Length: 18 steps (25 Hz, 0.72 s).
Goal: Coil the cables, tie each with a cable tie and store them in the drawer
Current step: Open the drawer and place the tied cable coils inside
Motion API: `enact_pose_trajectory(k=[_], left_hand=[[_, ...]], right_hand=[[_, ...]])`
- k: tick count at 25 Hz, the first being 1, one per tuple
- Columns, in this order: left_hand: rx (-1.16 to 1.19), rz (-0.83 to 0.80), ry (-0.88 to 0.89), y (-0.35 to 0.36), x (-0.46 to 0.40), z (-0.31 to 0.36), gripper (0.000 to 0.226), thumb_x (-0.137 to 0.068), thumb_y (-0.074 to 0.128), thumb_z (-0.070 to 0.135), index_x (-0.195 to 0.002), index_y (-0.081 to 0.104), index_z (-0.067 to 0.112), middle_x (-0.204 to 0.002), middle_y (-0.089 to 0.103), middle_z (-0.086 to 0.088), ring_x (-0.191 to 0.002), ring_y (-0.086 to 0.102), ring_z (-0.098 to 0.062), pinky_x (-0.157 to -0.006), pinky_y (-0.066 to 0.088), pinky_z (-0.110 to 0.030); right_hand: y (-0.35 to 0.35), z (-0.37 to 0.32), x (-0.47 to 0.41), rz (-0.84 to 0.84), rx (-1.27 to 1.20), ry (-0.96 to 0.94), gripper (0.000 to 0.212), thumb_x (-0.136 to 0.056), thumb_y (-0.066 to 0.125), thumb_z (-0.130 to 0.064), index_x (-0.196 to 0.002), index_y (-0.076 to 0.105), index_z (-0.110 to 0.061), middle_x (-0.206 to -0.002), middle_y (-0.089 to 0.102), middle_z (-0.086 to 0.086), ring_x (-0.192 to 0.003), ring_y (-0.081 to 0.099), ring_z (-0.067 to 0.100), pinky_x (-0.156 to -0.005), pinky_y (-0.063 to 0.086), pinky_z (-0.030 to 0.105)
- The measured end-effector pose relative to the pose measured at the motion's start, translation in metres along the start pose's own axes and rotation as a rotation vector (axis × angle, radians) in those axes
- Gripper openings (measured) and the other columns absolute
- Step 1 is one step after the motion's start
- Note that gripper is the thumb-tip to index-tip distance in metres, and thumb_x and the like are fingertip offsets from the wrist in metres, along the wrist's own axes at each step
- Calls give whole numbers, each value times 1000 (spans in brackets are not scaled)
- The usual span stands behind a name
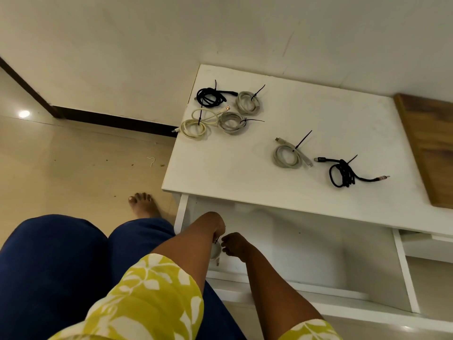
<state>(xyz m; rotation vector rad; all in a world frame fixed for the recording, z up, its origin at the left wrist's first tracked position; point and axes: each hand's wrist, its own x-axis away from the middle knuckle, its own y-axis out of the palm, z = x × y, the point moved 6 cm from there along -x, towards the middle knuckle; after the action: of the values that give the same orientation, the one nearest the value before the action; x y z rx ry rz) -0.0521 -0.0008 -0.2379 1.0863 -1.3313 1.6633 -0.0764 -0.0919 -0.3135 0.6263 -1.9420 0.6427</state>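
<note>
No brand or writing can be read anywhere. In the lower middle of the frame, over the open white drawer, the left hand and right hand both pinch a small white coiled cable, mostly hidden behind them. Six tied cable coils lie on the white tabletop: four upper centre, including a cream coil, and two at right, including a black coil.
</note>
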Motion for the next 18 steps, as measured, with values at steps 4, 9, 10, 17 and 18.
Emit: enact_pose_trajectory(k=[4, 9, 10, 17, 18], left_hand=[[103, -79, 9, 4, 2, -4, 28, -96, 49, 9, -117, 58, -7, -134, 53, -18, -98, 51, -22, -90, 43, -28], [355, -48, 42, -10, 18, 14, 21, -96, 50, 17, -108, 60, 4, -114, 61, -7, -80, 55, -20, -99, 47, -37], [356, -16, 49, -16, 23, 22, 26, -97, 48, 18, -115, 57, 3, -115, 62, -7, -75, 54, -19, -99, 48, -37], [568, 58, 368, -56, 87, 65, 28, -96, 51, 22, -108, 62, 0, -107, 68, -19, -65, 61, -15, -61, 54, -18], [644, 107, 456, -66, 97, 67, 23, -94, 51, 21, -102, 65, 3, -99, 70, -16, -66, 63, -14, -57, 53, -15]], right_hand=[[-12, -13, 9, 62, 118, -63, 35, -93, 49, 4, -127, 51, 9, -127, 56, 26, -116, 56, 34, -83, 50, 27], [-45, -40, 61, 225, 443, -171, 34, -97, 40, -7, -127, 55, -1, -129, 57, 17, -117, 54, 29, -90, 44, 30], [-52, -43, 76, 260, 522, -204, 34, -97, 40, -7, -127, 55, -2, -128, 57, 16, -116, 55, 28, -91, 44, 29], [-120, -71, 181, 567, 334, -499, 25, -96, 45, -18, -84, 66, -10, -85, 68, 5, -79, 63, 20, -65, 46, 24], [-128, -76, 190, 595, 266, -542, 25, -95, 46, -19, -81, 66, -12, -80, 66, 2, -77, 63, 18, -64, 46, 23]])
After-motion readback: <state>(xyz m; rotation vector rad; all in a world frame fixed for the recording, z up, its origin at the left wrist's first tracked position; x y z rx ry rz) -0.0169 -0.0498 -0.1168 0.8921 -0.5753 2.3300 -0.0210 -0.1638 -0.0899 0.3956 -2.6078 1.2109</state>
